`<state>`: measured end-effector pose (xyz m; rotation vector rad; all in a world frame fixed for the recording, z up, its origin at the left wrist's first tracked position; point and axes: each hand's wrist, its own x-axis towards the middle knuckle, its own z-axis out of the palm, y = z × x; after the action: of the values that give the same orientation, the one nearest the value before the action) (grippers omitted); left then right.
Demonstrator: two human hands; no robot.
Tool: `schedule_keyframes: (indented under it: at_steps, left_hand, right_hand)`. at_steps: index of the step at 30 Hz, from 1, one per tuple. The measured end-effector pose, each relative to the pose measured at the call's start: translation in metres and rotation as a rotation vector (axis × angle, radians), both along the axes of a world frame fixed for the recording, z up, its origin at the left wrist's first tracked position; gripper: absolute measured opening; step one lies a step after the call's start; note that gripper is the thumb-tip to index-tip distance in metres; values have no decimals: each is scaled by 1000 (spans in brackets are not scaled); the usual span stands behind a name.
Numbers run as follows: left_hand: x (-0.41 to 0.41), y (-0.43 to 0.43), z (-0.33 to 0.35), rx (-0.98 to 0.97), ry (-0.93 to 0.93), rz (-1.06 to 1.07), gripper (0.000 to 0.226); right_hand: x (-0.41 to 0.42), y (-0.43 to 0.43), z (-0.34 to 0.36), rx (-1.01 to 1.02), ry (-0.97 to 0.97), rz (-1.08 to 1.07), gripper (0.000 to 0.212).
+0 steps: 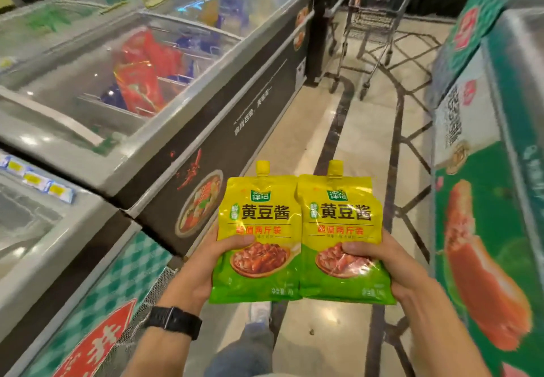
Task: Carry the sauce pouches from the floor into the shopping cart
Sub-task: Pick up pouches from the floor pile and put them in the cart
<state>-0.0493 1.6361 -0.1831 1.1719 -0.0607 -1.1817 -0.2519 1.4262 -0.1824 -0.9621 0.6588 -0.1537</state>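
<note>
Glass-top freezers [123, 88] run down my left and a green-sided freezer [482, 229] crowds my right. The shopping cart [374, 26] sits way down the aisle, well apart from me. I've got the left sauce pouch [259, 229] and the right sauce pouch [341, 229] up front, side by side, edges touching, spouts up. My left hand [203, 270] grips one and my right hand [403, 270] the other, thumbs pressed on the fronts, other fingers hidden behind. Black watch [173, 322] on my left wrist.

I see two yellow-and-green sauce pouches with capped spouts, the left pouch [259, 229] and the right pouch [343, 229], held upright side by side, edges touching, labels facing me. The wire shopping cart [374, 23] stands well ahead.
</note>
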Motion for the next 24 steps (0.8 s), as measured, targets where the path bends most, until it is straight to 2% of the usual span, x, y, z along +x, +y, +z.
schedule_keyframes:
  at_steps: [3, 8, 12, 19, 24]
  left_hand:
    - [54, -55, -3, -41, 21, -67, 92]
    - [128, -153, -2, -26, 12, -217, 106]
    - [163, -231, -3, -31, 32, -337, 105]
    - [215, -391, -22, 40, 26, -434, 90]
    - [254, -506, -26, 87, 30, -429, 85]
  right_hand:
    - [38, -39, 2, -19, 15, -92, 107]
    - [83, -101, 8, 12, 33, -244, 106]
    - [102, -149, 6, 69, 15, -360, 106]
    - [143, -275, -12, 62, -19, -511, 67]
    - [183, -398, -21, 110, -7, -499, 92]
